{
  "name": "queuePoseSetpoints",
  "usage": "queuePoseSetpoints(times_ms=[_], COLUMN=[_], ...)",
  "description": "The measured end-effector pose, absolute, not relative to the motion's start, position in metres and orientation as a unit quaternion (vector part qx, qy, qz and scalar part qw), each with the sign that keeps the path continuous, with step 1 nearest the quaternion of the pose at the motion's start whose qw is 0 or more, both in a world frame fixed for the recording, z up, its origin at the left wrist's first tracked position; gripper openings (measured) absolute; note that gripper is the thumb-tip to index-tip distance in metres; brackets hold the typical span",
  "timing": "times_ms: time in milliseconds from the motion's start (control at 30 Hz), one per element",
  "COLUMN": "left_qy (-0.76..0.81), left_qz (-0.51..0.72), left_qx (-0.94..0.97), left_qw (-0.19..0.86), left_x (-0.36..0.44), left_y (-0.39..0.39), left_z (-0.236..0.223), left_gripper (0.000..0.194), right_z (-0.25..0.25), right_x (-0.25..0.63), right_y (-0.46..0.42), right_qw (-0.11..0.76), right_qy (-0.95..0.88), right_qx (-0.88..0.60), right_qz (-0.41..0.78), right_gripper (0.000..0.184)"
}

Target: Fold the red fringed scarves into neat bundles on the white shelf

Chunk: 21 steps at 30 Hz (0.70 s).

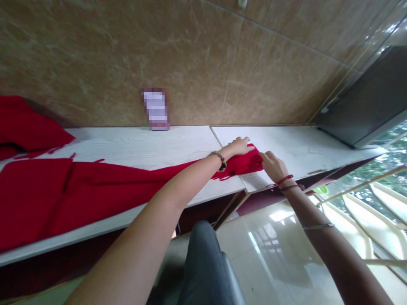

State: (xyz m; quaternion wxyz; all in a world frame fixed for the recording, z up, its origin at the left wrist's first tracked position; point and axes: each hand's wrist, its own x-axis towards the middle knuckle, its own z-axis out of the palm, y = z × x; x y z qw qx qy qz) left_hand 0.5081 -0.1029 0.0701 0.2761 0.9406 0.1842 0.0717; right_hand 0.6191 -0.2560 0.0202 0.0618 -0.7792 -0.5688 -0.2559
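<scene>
A long red scarf (121, 184) with fringe along its ends lies on the white wood-grain counter (140, 146), wide at the left and narrowed to a folded end at the right. My left hand (238, 147), with a beaded bracelet at its wrist, rests on top of that folded end, fingers stretched and thumb apart. At the scarf's right edge my right hand (274, 165) pinches the cloth between thumb and bent fingers. Red and dark bands circle the right wrist. The underside of the fold is hidden.
More red cloth (28, 125) lies bunched at the far left. A blurred-out phone-like object (155, 109) leans against the brown marbled wall (190, 63). A dark panel (365, 93) stands at the counter's right end. Pale chairs (359, 212) are at the right.
</scene>
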Motion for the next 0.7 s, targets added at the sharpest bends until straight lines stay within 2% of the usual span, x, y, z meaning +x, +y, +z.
queuePoseSetpoints(times_ms=[133,200,467,700], left_qy=[0.167,0.179,0.212,0.155], left_qz=[0.02,0.007,0.019,0.049], left_qx=[0.969,0.974,0.973,0.986], left_qw=[0.181,0.139,0.089,0.022], left_x=[0.472,0.455,0.409,0.299], left_y=[-0.124,-0.132,-0.112,-0.058], left_z=[0.05,0.044,0.018,0.002], left_gripper=[0.081,0.088,0.064,0.051], right_z=[0.012,0.014,0.013,0.003], right_x=[0.626,0.631,0.611,0.544], right_y=[-0.254,-0.251,-0.242,-0.198], right_qw=[0.113,0.15,0.22,0.245], right_qy=[-0.576,-0.584,-0.595,-0.627], right_qx=[-0.781,-0.773,-0.763,-0.733], right_qz=[-0.215,-0.196,-0.127,-0.098], right_gripper=[0.037,0.041,0.046,0.049])
